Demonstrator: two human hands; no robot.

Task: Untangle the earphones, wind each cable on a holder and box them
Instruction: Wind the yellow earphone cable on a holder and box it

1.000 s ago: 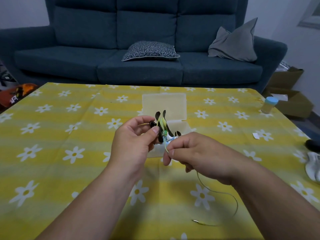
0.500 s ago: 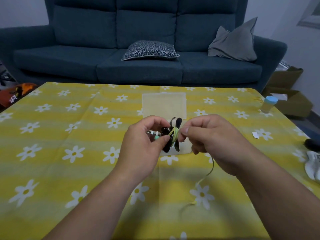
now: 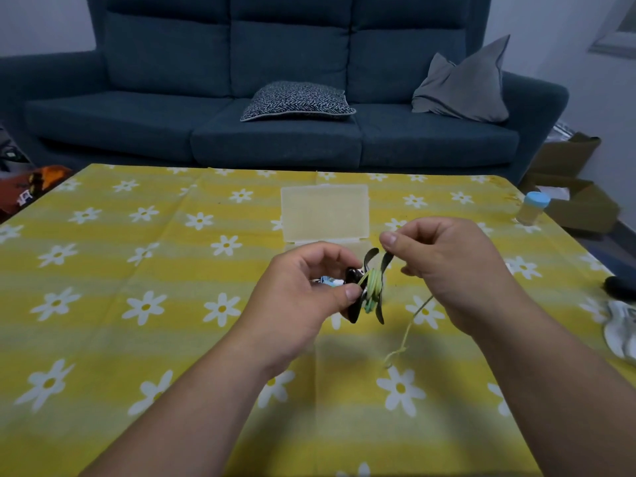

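My left hand (image 3: pixel 303 290) pinches a black winged cable holder (image 3: pixel 370 287) above the table, thumb on its near side. Yellow-green earphone cable (image 3: pixel 373 285) is wound in several turns round the holder's middle. A pale earbud part (image 3: pixel 328 281) shows between my left fingers. My right hand (image 3: pixel 447 266) pinches the cable just right of the holder; the loose tail (image 3: pixel 409 325) hangs from under that hand to the cloth. Behind the hands stands an open translucent box (image 3: pixel 325 211), its lid upright and its base mostly hidden.
The table wears a yellow cloth with white daisies (image 3: pixel 144 304). A small jar with a blue cap (image 3: pixel 533 208) stands at the right edge. A dark blue sofa (image 3: pixel 275 98) with cushions lies beyond. Cardboard boxes (image 3: pixel 571 187) and shoes (image 3: pixel 619 321) are on the floor at right.
The holder turned from upright wings to sideways. My right hand rose from below the holder to its upper right, carrying cable round it. The loose tail on the cloth has grown much shorter.
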